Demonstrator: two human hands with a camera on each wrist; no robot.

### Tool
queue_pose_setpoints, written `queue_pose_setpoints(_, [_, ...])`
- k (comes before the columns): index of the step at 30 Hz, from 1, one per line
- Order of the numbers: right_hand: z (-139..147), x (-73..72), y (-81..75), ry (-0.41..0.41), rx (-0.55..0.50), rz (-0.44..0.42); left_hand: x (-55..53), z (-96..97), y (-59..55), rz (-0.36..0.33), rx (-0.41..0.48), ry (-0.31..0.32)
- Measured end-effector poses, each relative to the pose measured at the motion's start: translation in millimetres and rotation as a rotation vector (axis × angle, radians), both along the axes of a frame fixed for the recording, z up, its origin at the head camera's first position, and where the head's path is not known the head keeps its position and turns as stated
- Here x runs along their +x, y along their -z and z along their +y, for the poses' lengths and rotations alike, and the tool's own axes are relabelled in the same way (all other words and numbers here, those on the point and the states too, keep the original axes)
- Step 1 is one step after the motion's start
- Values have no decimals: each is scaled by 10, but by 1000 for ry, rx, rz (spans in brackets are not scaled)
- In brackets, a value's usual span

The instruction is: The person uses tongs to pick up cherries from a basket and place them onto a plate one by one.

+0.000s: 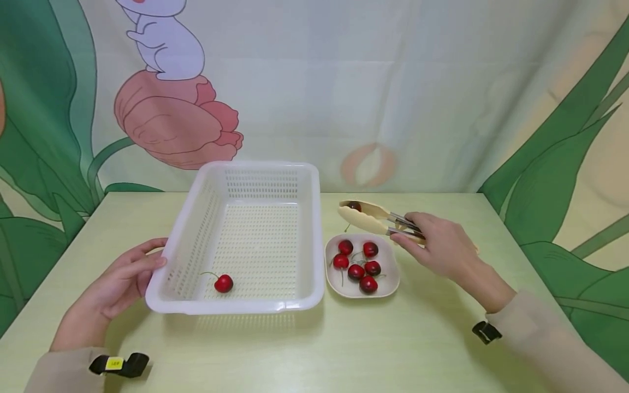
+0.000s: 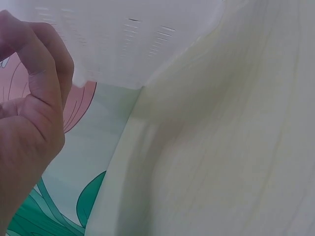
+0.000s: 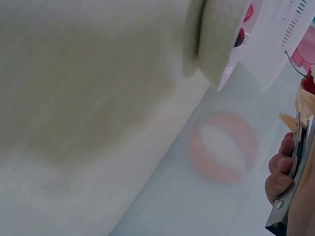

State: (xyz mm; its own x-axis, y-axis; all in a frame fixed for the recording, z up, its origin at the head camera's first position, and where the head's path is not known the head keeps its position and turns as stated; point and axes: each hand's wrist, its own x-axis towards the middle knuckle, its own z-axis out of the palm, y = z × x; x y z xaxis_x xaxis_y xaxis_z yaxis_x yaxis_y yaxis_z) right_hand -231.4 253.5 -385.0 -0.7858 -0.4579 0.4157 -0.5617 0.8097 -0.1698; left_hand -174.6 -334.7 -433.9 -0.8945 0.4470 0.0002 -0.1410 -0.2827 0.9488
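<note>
My left hand (image 1: 129,273) grips the left rim of a white perforated plastic basket (image 1: 318,234); in the left wrist view its curled fingers (image 2: 42,64) are beside the basket wall (image 2: 113,49). One red cherry (image 1: 223,283) with a stem lies in the basket's near left part. In my right hand (image 1: 444,243) is a pair of tongs (image 1: 366,219) with cream tips and metal arms. A dark red cherry (image 1: 354,206) sits between the tips, its stem hanging down. Below the tongs, a small pale dish (image 1: 336,285) holds several cherries (image 1: 356,272).
Dish and basket stand side by side on a pale wood-grain table (image 1: 344,355). Behind the table hangs a printed curtain (image 1: 432,109) with leaves, a flower and a white animal. Black straps (image 1: 486,332) are on both sleeves.
</note>
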Motion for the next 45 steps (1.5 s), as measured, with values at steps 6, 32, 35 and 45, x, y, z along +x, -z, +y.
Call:
queue_pose_setpoints(6, [79,65,94,1,18,-47,2,11,4,-8,-16,-7])
queue_pose_setpoints(32, [86,160,349,17,145,-224,-2,19,-4,-17,-23,-14])
queue_pose_setpoints(35, [82,176,369,30,154,-237,-6,16,-1,-17,-25,-15])
queue_pose_setpoints(45, [68,182,381,60,140,-254,-1,3,-7,-2,5,6])
